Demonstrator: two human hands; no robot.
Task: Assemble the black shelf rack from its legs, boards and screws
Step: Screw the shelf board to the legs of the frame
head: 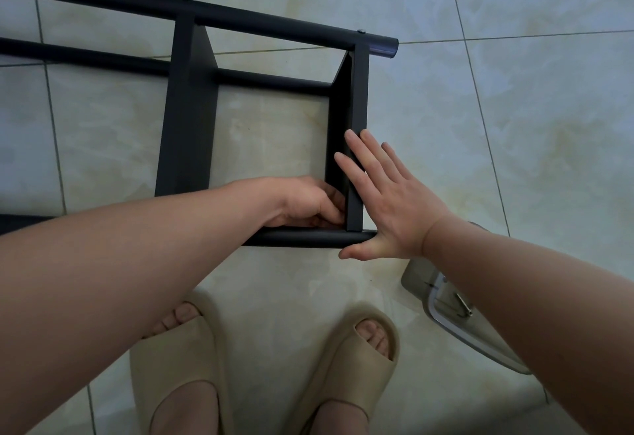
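The black shelf rack lies on its side on the tiled floor. Its far leg tube (240,19) runs across the top and carries two screw heads (360,31). The near leg tube (308,238) lies just in front of my feet. Two black boards stand between the tubes, one at the left (187,108) and one at the right end (356,98). My right hand (387,197) presses flat with straight fingers against the outer face of the right board. My left hand (305,203) reaches inside the frame, its fingers curled at the corner where that board meets the near tube; what they pinch is hidden.
A grey plastic tray (449,300) holding a metal tool lies on the floor at the right, partly under my right forearm. My feet in beige slippers (346,366) stand directly below the rack. Pale floor tiles surround the rack.
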